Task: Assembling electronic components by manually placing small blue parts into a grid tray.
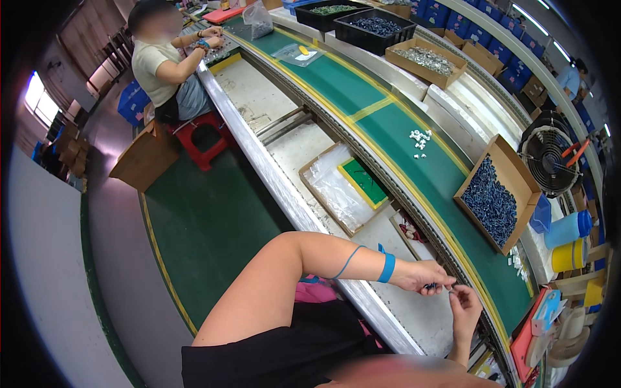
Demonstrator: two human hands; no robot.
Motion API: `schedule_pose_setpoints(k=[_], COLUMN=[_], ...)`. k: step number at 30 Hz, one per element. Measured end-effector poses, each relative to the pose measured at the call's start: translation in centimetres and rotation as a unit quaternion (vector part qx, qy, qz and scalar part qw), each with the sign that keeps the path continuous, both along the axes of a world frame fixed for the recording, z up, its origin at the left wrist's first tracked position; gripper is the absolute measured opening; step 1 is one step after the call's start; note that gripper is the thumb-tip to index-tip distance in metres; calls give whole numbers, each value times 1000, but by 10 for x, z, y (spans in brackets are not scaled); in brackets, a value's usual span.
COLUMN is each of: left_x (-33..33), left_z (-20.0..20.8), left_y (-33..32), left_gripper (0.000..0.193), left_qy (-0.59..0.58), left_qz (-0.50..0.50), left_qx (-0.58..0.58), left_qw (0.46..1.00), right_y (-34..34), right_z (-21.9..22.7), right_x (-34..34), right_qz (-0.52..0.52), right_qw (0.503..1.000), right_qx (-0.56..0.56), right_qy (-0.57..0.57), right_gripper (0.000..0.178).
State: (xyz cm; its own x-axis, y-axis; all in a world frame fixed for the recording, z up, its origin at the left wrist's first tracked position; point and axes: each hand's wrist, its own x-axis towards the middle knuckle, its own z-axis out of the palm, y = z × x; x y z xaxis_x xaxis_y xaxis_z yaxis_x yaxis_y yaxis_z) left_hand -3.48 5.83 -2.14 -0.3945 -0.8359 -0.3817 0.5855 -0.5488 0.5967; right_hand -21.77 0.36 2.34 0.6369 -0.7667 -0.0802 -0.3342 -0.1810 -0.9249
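Observation:
My left hand (pixel 422 276), with a blue wrist strap (pixel 387 268) and its cord on the arm, is closed over small dark blue parts (pixel 430 286) that show beneath its fingers. Close in front of its fingertips, my right hand (pixel 466 309) is closed in a pinch. A tiny dark piece shows where the fingertips of both hands meet; its kind is too small to make out. Both hands are above the metal worktop, beside the green conveyor belt (pixel 414 187). On the belt's far side, a cardboard box (pixel 525 184) is filled with similar dark blue parts.
Small white parts (pixel 420 137) lie on the belt. A cardboard tray with plastic bags (pixel 333 187) sits on the worktop. Beyond the belt are a black fan (pixel 548 155), a yellow tub (pixel 569 257) and black bins (pixel 375 32). Another person (pixel 165 61) works at the far left.

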Motion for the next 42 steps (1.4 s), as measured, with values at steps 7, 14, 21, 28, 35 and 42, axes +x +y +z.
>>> schedule_pose_setpoints(k=[7, 14, 21, 28, 35, 42], left_x=[-11, -11, -14, 2, -6, -8], left_z=[-5, -4, -5, 0, 11, 13], left_y=[5, 12, 12, 8, 1, 9], left_gripper=[17, 16, 16, 18, 26, 24], left_qy=[-69, -69, -82, -92, -26, -32], left_qz=[-71, -86, -86, -45, -76, -90], left_qx=[-28, -39, -65, -14, 24, 33], left_qw=[995, 993, 991, 995, 996, 995], right_y=[20, 22, 26, 9, 5, 13], right_z=[-17, -19, -28, -29, -30, -31], right_x=[-17, -19, -26, -10, -24, -25], right_qz=[-29, 1, -76, -40, -45, -7], right_qw=[997, 998, 989, 992, 991, 992], right_qx=[40, -19, 107, 94, 27, 41], right_qy=[-65, -62, -61, -72, -123, -123], right_gripper=[24, 26, 19, 13, 13, 13])
